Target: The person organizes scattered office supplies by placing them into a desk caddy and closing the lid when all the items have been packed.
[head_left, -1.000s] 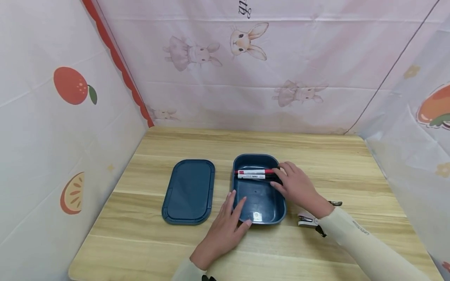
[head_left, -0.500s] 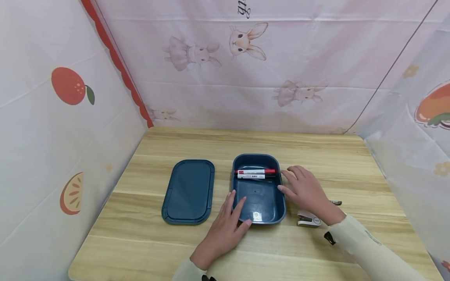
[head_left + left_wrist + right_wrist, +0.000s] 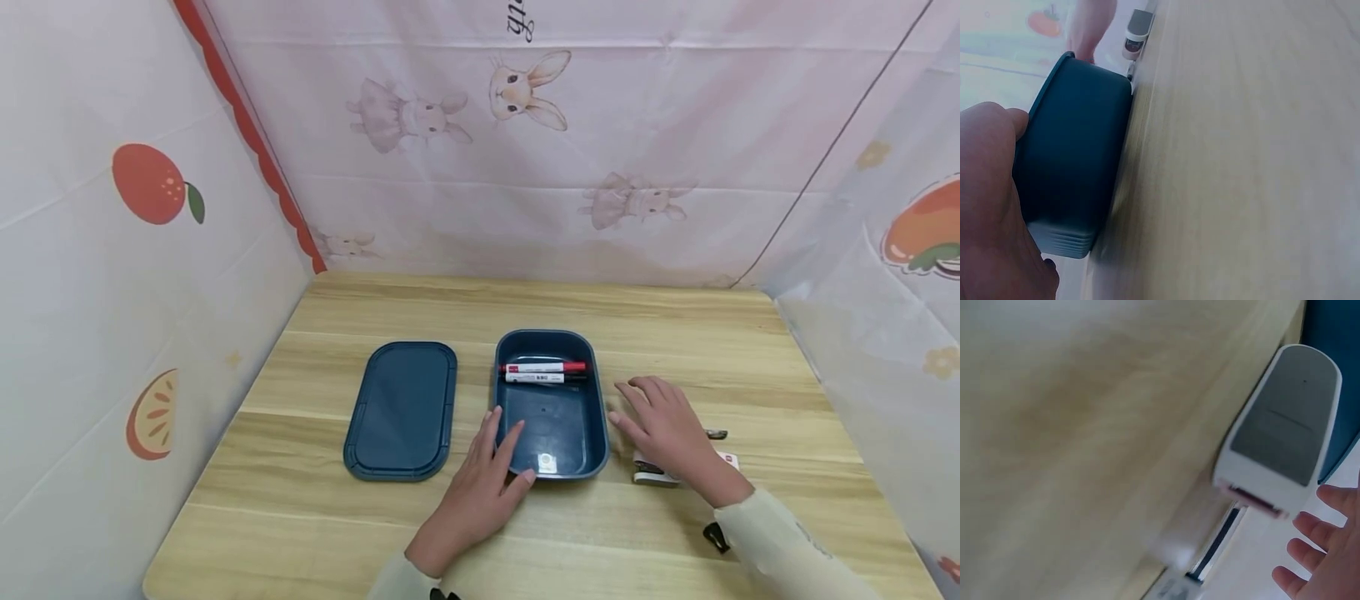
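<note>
Left hand [image 3: 478, 493] rests spread on the blue rectangular plastic box [image 3: 561, 433]; right hand [image 3: 672, 429] hovers, fingers parted, by the white-and-grey stapler [image 3: 1282, 419]: I'd guess a pick-up, wanting a pinch.

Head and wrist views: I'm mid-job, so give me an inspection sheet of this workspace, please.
Surface: wood-grain table, no spill visible.
Job's things: open blue bin holding red-capped marker and black-capped marker; blue lid flat to the bin's left; stapler to its right.
Clutter: thin dark item and white item near the stapler, both partly hidden, unidentified.
Hands: left hand touching the bin; right hand near the stapler, holding nothing.
Cables: nothing seen.
Surroundings: printed cloth behind and at both sides.
</note>
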{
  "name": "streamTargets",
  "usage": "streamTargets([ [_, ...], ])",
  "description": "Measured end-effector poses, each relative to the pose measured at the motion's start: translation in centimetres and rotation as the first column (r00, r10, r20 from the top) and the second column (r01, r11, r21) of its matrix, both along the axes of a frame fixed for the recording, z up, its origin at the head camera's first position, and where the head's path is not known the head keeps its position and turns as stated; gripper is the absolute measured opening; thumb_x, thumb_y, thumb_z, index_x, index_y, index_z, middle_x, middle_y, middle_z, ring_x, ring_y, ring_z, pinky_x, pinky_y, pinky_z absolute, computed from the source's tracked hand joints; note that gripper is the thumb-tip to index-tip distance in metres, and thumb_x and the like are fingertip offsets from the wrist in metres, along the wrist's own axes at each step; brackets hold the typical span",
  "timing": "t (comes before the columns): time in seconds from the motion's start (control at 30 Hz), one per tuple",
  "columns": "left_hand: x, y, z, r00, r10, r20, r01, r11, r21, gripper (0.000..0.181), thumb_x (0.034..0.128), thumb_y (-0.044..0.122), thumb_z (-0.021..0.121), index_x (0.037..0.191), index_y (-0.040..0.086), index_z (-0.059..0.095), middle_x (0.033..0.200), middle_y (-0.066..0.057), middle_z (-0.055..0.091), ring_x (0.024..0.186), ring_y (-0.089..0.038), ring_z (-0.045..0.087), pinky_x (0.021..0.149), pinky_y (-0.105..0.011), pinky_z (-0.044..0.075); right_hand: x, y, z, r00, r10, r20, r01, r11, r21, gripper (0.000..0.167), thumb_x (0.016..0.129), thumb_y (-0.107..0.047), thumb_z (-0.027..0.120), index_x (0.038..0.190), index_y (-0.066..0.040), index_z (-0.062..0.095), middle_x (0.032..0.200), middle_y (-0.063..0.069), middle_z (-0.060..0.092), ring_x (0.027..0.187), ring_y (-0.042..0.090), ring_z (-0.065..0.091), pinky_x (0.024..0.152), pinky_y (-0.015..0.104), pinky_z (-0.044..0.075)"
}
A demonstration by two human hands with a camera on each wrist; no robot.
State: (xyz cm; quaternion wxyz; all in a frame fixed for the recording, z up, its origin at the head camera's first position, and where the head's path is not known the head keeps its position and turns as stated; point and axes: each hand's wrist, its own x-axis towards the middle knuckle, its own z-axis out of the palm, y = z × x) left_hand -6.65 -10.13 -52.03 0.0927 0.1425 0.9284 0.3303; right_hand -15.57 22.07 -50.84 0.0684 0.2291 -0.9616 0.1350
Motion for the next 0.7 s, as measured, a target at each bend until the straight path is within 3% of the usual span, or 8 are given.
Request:
streamTargets([
  [0.7, 0.0, 0.1, -0.3, 1.000, 0.009, -0.004, -0.009, 1.000, 0.003, 0.068, 0.1029, 0.062, 0.036, 0.162, 0.038, 0.012, 0.169, 0.008, -0.016, 0.157, -0.021, -0.009, 0.120, -0.063, 0.024, 3.8, 5.6, -0.7, 0.993, -0.119, 0.018, 0.120, 0.993, -0.022, 0.056, 0.104, -0.043, 0.051, 0.143, -0.002, 0.053, 0.139, 0.023, 0.050, 0.133, 0.045, 0.040, 0.104, 0.065, 0.030],
])
